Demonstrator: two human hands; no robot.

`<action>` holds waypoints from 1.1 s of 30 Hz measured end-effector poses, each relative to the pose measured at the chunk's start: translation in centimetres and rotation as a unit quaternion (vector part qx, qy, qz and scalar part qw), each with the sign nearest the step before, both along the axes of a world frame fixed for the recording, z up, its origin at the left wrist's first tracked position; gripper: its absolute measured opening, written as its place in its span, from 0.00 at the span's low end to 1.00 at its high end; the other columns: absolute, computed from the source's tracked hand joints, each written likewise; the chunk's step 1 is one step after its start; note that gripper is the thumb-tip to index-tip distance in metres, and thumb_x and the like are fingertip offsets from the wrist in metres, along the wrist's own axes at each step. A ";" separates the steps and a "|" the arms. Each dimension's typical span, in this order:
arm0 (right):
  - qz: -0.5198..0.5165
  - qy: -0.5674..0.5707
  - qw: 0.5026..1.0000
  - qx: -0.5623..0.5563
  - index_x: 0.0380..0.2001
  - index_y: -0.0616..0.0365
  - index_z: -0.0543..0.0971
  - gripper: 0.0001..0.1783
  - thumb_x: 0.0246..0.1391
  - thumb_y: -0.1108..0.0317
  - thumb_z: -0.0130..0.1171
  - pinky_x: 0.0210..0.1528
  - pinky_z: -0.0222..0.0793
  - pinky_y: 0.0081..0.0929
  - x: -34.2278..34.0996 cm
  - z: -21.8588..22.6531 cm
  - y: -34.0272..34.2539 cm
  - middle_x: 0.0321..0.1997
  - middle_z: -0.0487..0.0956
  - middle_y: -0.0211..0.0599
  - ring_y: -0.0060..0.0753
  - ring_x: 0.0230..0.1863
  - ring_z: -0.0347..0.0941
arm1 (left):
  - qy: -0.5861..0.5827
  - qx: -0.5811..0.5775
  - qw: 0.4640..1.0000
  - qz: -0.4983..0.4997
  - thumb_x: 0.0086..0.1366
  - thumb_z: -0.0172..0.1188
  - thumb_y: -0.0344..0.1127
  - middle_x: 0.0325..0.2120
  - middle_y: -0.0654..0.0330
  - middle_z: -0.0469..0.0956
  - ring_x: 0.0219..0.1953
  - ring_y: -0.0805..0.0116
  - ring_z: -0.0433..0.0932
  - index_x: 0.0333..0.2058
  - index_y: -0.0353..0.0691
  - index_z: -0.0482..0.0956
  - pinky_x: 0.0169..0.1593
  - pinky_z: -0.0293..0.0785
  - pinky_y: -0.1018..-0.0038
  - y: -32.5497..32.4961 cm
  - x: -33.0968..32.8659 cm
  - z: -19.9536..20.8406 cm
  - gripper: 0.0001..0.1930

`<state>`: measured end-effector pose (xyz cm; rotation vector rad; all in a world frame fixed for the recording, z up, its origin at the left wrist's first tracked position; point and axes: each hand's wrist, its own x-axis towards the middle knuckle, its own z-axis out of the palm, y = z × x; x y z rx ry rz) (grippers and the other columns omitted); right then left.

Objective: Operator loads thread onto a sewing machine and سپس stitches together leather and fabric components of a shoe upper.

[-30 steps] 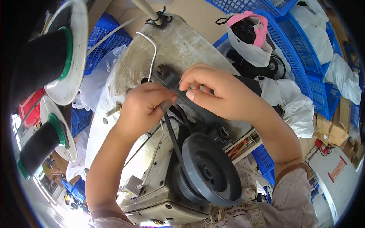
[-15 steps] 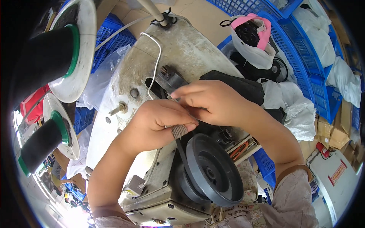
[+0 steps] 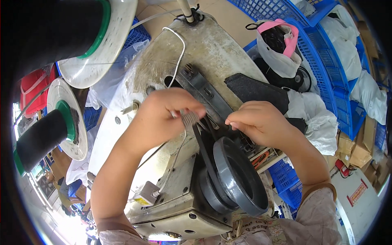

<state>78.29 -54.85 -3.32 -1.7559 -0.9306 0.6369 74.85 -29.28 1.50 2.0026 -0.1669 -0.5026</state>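
Observation:
Both of my hands are over a worn, off-white sewing machine [image 3: 159, 53]. My left hand [image 3: 159, 118] has curled fingers and is slightly blurred; a ribbed grey-brown wrap [image 3: 189, 120] goes around its thumb. Just below that thumb, a black drive belt [image 3: 206, 153] runs down to the dark grey handwheel [image 3: 245, 179]. My right hand [image 3: 265, 124] pinches thumb and forefinger together above the machine's right side. Anything in either grip is too small or hidden to make out. Between the hands lies a dark metal bar [image 3: 206, 90] on the machine.
Two spools of black thread, a large one [image 3: 61, 32] and a smaller one [image 3: 43, 130], stand at left. Blue plastic crates [image 3: 310, 61] line the right, one with a pink-and-white bag [image 3: 281, 49]. A black piece [image 3: 257, 92] and a white cable [image 3: 179, 55] rest on the machine.
My hands were together over the dark bar and have moved apart, the right one to the right and down. More of the bar shows. The whole view has shifted a little.

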 end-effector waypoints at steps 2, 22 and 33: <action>-0.001 0.007 1.000 0.000 0.32 0.56 0.79 0.04 0.53 0.70 0.60 0.34 0.69 0.39 -0.2 -0.1 -0.5 0.25 0.77 0.39 0.45 0.30 0.75 | -0.022 0.072 0.996 0.046 0.57 0.67 0.31 0.25 0.60 0.80 0.26 0.71 0.76 0.39 0.37 0.83 0.31 0.71 0.76 0.4 0.4 -0.4 0.11; -0.011 0.114 0.991 -0.071 0.35 0.58 0.80 0.06 0.54 0.73 0.57 0.31 0.69 0.33 -2.2 3.4 -3.5 0.23 0.78 0.35 0.38 0.26 0.76 | 0.007 -0.187 0.919 0.348 0.75 0.43 0.45 0.31 0.52 0.80 0.33 0.64 0.79 0.38 0.31 0.73 0.42 0.77 0.72 -0.1 6.4 -0.2 0.20; -0.054 0.133 0.986 -0.084 0.33 0.58 0.81 0.06 0.52 0.77 0.58 0.31 0.68 0.30 -3.2 4.2 -5.0 0.21 0.78 0.34 0.37 0.26 0.76 | 0.004 -0.183 0.948 0.260 0.75 0.44 0.43 0.30 0.54 0.79 0.32 0.66 0.78 0.37 0.32 0.73 0.40 0.75 0.73 -0.2 5.9 0.4 0.18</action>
